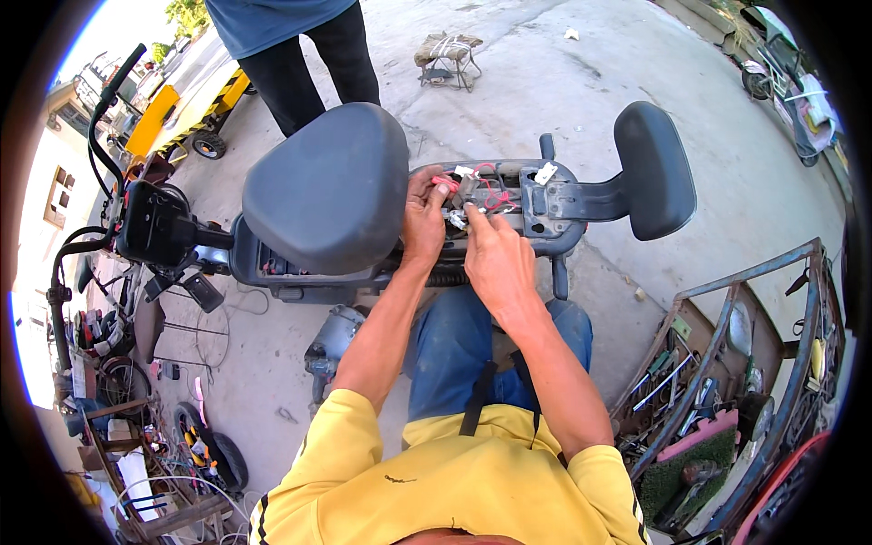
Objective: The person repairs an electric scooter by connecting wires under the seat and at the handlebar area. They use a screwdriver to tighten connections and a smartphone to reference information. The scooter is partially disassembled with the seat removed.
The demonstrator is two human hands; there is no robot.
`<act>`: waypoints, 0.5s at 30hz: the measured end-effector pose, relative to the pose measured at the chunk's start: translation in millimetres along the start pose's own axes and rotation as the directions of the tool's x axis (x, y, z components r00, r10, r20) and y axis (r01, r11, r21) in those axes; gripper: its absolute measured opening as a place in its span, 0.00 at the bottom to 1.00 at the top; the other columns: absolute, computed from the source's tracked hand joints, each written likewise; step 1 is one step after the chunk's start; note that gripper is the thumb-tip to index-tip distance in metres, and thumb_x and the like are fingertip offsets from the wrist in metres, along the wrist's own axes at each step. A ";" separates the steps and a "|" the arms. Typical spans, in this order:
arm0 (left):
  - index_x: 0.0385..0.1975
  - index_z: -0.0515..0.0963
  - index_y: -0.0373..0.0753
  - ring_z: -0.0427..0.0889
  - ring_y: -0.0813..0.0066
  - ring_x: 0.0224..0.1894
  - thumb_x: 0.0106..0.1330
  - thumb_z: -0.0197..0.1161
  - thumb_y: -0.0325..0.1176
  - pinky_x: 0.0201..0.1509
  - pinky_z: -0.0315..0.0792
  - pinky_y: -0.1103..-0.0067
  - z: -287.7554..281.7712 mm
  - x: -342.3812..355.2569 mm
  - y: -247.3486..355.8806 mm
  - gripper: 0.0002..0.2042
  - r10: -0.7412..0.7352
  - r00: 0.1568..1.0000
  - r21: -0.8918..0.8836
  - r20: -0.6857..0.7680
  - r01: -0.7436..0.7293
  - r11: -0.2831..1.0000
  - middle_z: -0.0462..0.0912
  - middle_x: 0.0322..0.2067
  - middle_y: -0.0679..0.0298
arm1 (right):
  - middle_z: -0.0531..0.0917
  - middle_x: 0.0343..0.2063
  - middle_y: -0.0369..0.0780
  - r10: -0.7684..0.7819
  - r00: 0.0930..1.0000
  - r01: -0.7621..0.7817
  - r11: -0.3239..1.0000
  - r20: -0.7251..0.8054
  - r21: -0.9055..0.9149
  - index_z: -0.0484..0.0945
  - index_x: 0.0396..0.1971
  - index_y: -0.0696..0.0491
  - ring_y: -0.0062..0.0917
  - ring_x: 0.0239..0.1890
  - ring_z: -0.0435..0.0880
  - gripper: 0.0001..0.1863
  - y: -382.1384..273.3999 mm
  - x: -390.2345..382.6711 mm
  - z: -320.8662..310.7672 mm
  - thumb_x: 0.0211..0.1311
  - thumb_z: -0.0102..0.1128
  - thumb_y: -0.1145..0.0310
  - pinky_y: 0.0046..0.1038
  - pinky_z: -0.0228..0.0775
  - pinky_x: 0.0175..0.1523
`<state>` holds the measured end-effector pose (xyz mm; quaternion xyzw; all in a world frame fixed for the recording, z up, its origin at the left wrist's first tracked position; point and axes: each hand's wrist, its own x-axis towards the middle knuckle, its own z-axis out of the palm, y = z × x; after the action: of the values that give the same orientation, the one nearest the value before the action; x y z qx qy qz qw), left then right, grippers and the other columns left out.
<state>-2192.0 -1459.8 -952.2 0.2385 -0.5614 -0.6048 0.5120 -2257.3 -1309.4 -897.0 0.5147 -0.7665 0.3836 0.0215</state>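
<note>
An electric scooter [363, 282] stands crosswise in front of me, its bay under the rear seat uncovered. Thin red wires [498, 195], grey parts and white connectors [456, 218] lie in that bay. My left hand [424, 218] reaches in from the seat side, closed with thumb and fingers on a red wire connector [446, 184]. Beside it, my right hand [500, 259] has its index finger bent down at the wiring and the other fingers curled. Whatever its fingertips grip is hidden beneath them. The black front seat [329, 188] sits tilted up at the left of the bay.
A padded backrest [656, 173] rises at the scooter's right end, handlebars [95, 173] at its left. A metal rack with tools [727, 363] stands at right. A person [295, 54] stands beyond the seat. A small stool [449, 59] and a yellow cart [186, 123] are farther off.
</note>
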 end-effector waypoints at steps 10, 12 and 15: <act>0.56 0.78 0.32 0.84 0.76 0.47 0.74 0.59 0.19 0.55 0.78 0.78 -2.0 -1.9 -2.2 0.13 0.023 1.000 0.035 0.020 -0.024 0.999 0.86 0.44 0.62 | 0.86 0.35 0.59 -0.060 0.925 0.057 0.998 0.375 0.022 0.89 0.48 0.55 0.55 0.40 0.87 0.16 10.4 58.5 -55.5 0.65 0.56 0.72 0.49 0.79 0.50; 0.56 0.79 0.32 0.84 0.77 0.47 0.74 0.59 0.19 0.55 0.78 0.78 -0.7 -1.0 -2.1 0.13 0.029 0.999 0.039 0.040 -0.031 0.999 0.86 0.44 0.62 | 0.88 0.37 0.55 -0.084 0.880 0.097 0.995 0.468 -0.004 0.91 0.46 0.48 0.52 0.43 0.88 0.18 15.6 72.2 -66.4 0.60 0.57 0.73 0.47 0.80 0.52; 0.56 0.79 0.32 0.83 0.77 0.46 0.74 0.59 0.19 0.54 0.77 0.78 -1.4 1.1 -1.5 0.13 0.044 0.995 0.051 0.088 -0.048 0.998 0.85 0.45 0.62 | 0.88 0.38 0.53 -0.100 0.851 0.126 0.992 0.515 -0.015 0.91 0.47 0.46 0.51 0.43 0.88 0.20 21.3 85.8 -78.5 0.59 0.57 0.74 0.46 0.80 0.52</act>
<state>-2191.8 -1461.6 -953.6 0.2123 -0.6043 -0.5877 0.4944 -2343.1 -1324.0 -816.9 0.6417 -0.7220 0.2120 -0.1485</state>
